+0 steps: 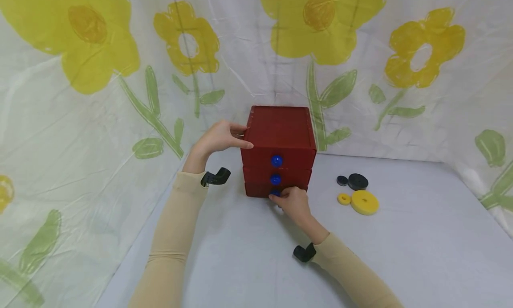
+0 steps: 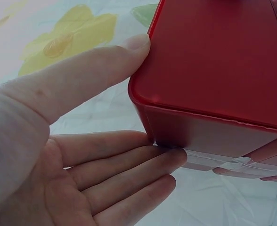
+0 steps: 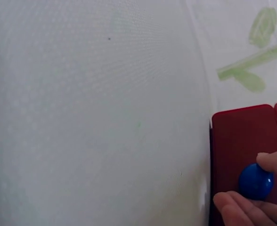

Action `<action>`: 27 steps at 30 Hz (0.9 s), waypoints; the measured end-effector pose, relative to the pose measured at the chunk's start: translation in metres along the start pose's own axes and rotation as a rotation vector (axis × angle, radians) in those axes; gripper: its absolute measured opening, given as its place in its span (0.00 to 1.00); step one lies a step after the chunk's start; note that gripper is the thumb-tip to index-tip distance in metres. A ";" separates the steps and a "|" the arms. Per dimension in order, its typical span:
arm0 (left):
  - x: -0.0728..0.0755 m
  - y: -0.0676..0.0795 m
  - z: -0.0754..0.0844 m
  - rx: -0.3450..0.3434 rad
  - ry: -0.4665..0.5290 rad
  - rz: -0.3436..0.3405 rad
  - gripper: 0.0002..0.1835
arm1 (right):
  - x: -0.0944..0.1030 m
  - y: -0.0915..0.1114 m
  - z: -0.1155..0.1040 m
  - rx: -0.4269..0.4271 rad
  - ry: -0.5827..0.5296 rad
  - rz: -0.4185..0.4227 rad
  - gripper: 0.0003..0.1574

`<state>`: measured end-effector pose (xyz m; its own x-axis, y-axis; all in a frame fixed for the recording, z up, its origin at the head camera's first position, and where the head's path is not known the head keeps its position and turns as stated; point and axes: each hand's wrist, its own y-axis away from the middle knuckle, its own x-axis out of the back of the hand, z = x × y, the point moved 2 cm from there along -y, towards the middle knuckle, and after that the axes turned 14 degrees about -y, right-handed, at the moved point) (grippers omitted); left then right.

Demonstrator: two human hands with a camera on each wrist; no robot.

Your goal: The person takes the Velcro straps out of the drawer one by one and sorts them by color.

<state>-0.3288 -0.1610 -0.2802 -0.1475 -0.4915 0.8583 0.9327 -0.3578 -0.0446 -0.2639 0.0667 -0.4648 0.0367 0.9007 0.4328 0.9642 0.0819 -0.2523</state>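
Pinching the bottom blue knob (image 3: 256, 181) between thumb and fingers for purchase, my right hand (image 1: 294, 205) met the red drawer box (image 1: 280, 127). Above and left, my left hand (image 1: 220, 136), fingers extended, touched its upper corner, probably bracing it. Yellow discs (image 1: 362, 207) and black discs (image 1: 358, 182) lay right of my pinch.

We see a glossy dark-red three-drawer cabinet (image 1: 280, 127), boxy with rounded edges, standing upright on the white table (image 1: 224, 263), its front turned towards us. We count one round, shiny blue knob on each of the stacked drawers: top knob (image 1: 276, 161), middle knob (image 1: 275, 179) and bottom knob (image 3: 255, 182). All three drawers look closed to us.
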 end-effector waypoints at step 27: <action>0.000 -0.001 -0.001 0.000 -0.002 -0.010 0.38 | -0.001 0.019 -0.003 -0.005 0.024 -0.024 0.20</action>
<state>-0.3297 -0.1613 -0.2811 -0.1563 -0.4864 0.8596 0.9312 -0.3628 -0.0359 -0.2453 0.0659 -0.4676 0.0192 0.8882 0.4591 0.9661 0.1017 -0.2374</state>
